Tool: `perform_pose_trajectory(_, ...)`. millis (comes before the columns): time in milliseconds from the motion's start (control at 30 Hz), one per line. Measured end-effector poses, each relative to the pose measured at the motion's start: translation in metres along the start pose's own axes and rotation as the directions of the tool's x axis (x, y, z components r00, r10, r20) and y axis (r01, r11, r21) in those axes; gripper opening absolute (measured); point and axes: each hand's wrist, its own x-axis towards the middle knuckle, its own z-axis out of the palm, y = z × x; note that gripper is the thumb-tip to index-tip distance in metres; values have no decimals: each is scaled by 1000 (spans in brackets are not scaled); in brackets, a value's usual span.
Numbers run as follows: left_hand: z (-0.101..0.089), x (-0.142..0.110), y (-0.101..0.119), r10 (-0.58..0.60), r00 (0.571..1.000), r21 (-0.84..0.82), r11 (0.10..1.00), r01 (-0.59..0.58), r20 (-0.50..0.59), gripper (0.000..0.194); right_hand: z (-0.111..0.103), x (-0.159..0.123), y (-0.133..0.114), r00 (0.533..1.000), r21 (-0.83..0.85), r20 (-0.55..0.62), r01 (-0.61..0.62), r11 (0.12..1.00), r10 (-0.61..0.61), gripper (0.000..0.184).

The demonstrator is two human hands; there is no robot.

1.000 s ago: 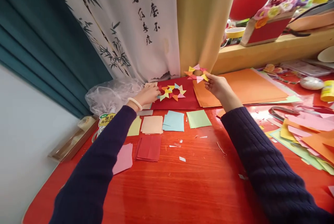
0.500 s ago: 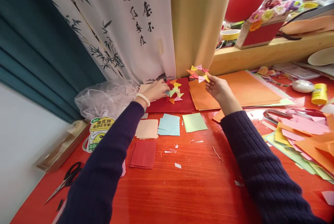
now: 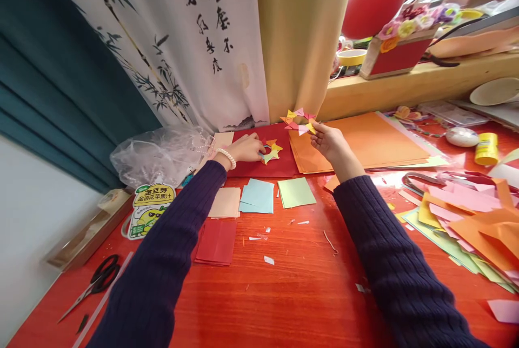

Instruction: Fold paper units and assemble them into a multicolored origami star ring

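Note:
My right hand [image 3: 330,144] pinches the edge of a folded-paper ring [image 3: 291,124] with pointed tips in orange, yellow, pink and red, held up above the paper sheets. My left hand [image 3: 248,149], wearing a pearl bracelet [image 3: 227,156], has its fingers closed on the left edge of a second folded-paper ring [image 3: 273,149] in yellow, orange, light green and blue. That ring is over a dark red sheet [image 3: 286,167], and the fingers hide part of it. Orange sheets [image 3: 352,142] lie under and beside my right hand.
In front are stacks of paper squares: peach [image 3: 225,202], blue [image 3: 258,196], green [image 3: 297,192] and red [image 3: 215,242]. Scissors [image 3: 103,275] lie at left near a drink-labelled card [image 3: 148,210]. Loose coloured paper [image 3: 482,218] is heaped at right, and a plastic bag [image 3: 158,153] sits behind.
My left hand moved right, over the dark red sheet. Two rings showed near it at first; now one does. My right hand keeps its ring raised. The view shifted, bringing the scissors in.

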Motion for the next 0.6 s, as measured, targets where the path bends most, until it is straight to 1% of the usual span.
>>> perform_pose_trajectory(67, -5, 2, 1, -105, 991, -176, 980, 89, -85, 25, 4, -3, 1, 1000, -33, 11, 6, 999, -6, 12)
perform_pose_trajectory(133, -9, 4, 1, -235, 961, -377, 911, 165, -146, 36, 10, -7, 3, 999, -69, 32, 22, 997, -20, 13)
perform_pose_trajectory(167, -11, 6, 2, -290, 945, -471, 862, 189, -152, 40, 13, -9, 4, 998, -87, 47, 33, 996, -29, 13)
perform_pose_trajectory(233, -13, 8, 4, -365, 923, -629, 747, 213, -121, 44, 20, -15, 7, 995, -123, 89, 52, 991, -42, 13)
perform_pose_trajectory(300, -13, 9, 7, -398, 915, -740, 635, 220, -70, 37, 28, -19, 11, 990, -162, 139, 60, 985, -37, 13)
perform_pose_trajectory(367, -12, 9, 9, -423, 906, -813, 539, 220, -35, 27, 33, -22, 15, 983, -207, 183, 55, 977, -16, 11)
perform_pose_trajectory(433, -11, 9, 10, -451, 892, -857, 465, 221, -15, 20, 36, -20, 21, 978, -250, 209, 45, 967, 8, 12)
perform_pose_trajectory(500, -9, 9, 7, -481, 877, -878, 417, 234, 6, 19, 34, -16, 26, 977, -281, 213, 39, 959, 23, 14)
perform_pose_trajectory(600, -3, 8, 0, -523, 851, -878, 384, 286, 49, 25, 26, -8, 31, 983, -310, 184, 34, 950, 25, 19)
